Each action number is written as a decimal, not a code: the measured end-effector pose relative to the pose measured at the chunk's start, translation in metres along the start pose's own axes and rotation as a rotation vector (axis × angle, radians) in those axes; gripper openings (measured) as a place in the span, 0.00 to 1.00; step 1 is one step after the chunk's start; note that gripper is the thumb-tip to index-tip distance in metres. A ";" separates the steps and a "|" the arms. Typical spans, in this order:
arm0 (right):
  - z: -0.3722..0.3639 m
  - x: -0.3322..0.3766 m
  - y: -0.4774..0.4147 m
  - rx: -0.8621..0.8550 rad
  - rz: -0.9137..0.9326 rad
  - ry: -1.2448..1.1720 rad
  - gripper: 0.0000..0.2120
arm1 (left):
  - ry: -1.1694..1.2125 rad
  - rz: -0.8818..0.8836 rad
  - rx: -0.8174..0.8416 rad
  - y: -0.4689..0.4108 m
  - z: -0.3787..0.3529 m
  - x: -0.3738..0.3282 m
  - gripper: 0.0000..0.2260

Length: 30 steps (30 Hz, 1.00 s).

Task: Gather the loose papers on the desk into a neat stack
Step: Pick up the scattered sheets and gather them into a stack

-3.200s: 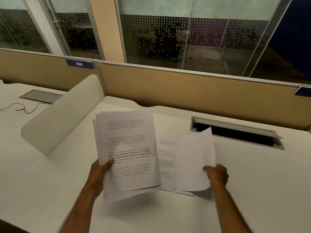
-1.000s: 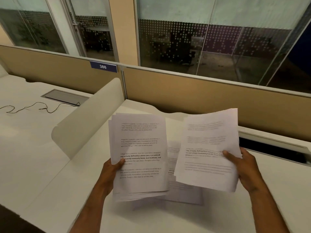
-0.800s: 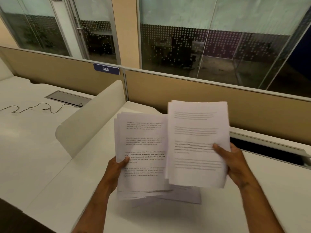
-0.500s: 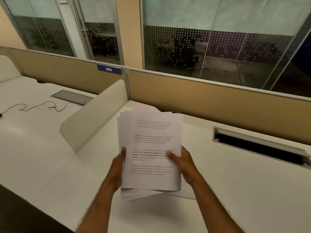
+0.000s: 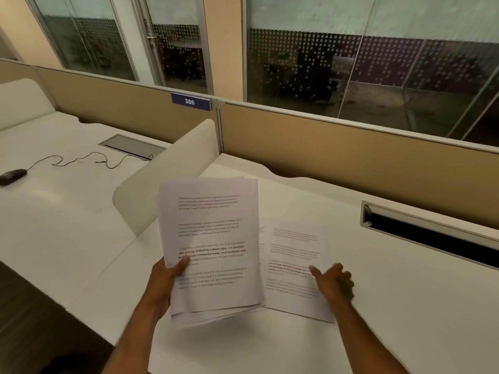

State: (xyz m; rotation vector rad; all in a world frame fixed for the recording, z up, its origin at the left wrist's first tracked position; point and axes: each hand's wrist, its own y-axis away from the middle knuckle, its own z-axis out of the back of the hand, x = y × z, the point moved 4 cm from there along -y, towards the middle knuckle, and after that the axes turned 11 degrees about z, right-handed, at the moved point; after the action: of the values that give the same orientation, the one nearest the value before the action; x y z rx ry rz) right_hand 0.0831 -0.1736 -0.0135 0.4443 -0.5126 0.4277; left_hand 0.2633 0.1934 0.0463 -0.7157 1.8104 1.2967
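My left hand [image 5: 164, 282] holds a stack of printed papers [image 5: 213, 247] tilted up above the white desk [image 5: 405, 306], thumb on the top page, the lower edges fanned unevenly. To its right loose printed sheets [image 5: 294, 255] lie flat on the desk, partly tucked under the stack. My right hand [image 5: 333, 283] rests on the right edge of the top loose sheet, blurred, fingers apart; I see no grip on it.
A curved white divider [image 5: 167, 174] stands left of the papers. An open cable slot [image 5: 432, 233] lies at the right, before the tan partition [image 5: 351, 157]. On the neighbouring desk sit a black mouse [image 5: 12, 176] with a cable and a closed grey hatch [image 5: 129, 145].
My right hand laid its sheet on top of the left-hand stack, let go and moved right and down onto the loose sheets on the desk. The left hand keeps holding the stack.
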 end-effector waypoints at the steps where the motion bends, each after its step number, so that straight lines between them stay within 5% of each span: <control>1: -0.006 -0.004 0.000 0.001 -0.007 0.073 0.38 | 0.005 0.001 -0.014 -0.001 0.008 -0.002 0.11; 8: -0.030 -0.013 -0.026 0.059 -0.193 -0.163 0.35 | 0.017 0.012 -0.061 -0.007 0.044 -0.005 0.11; 13: 0.001 0.014 -0.030 0.052 0.009 -0.576 0.16 | 0.031 -0.004 -0.034 -0.008 0.055 -0.011 0.11; 16: 0.005 0.046 -0.023 0.176 0.129 -0.700 0.14 | 0.033 -0.010 -0.027 -0.009 0.060 -0.013 0.12; 19: -0.017 0.065 -0.019 0.243 0.183 -0.622 0.18 | 0.049 -0.016 -0.026 -0.010 0.064 -0.013 0.16; 24: -0.068 0.083 -0.005 0.151 0.223 -0.094 0.23 | 0.072 -0.007 -0.017 -0.011 0.070 -0.011 0.19; 27: -0.086 0.090 0.012 0.098 0.233 0.168 0.29 | 0.052 -0.001 -0.011 -0.009 0.073 -0.011 0.39; 30: -0.095 0.091 0.011 0.130 0.172 0.092 0.36 | 0.065 -0.001 -0.014 -0.007 0.078 -0.008 0.41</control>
State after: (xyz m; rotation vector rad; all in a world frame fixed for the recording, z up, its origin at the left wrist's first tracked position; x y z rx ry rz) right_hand 0.1846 -0.0923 -0.0348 0.5052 -0.4367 0.6467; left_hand 0.2944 0.2651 0.0355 -0.7736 1.8544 1.3001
